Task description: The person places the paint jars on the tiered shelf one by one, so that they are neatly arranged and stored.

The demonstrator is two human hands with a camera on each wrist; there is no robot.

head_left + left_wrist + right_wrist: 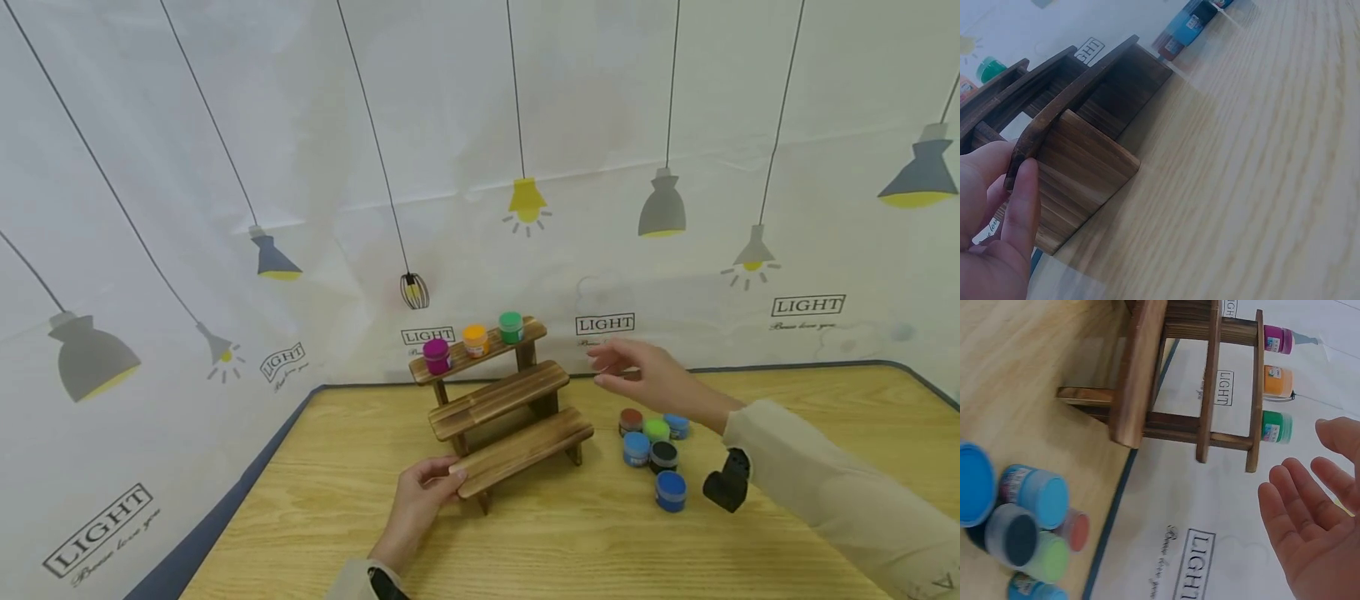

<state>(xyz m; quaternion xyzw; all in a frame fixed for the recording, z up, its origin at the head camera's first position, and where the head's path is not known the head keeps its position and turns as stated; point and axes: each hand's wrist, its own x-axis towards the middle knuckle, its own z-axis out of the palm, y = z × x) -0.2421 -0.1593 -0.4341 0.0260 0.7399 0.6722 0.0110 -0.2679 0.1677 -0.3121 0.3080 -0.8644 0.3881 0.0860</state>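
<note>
A three-tier wooden stand (517, 446) is on the table. On its top step sit a purple paint jar (437, 356), an orange paint jar (476, 341) and a green paint jar (511, 327). My left hand (422, 500) pinches the left end of the lowest step between thumb and fingers, as the left wrist view also shows. Off the stand's right side, in the air, my right hand (648, 379) holds nothing; its fingers are relaxed and slightly bent in the right wrist view. The green jar is the nearest one to it on the stand.
Several more paint jars cluster on the table right of the stand: a dark blue jar (671, 491), a black jar (663, 457), a light green jar (656, 431) and a reddish-brown jar (631, 422) among them. A lamp-printed sheet (480, 242) rises behind the table (600, 542).
</note>
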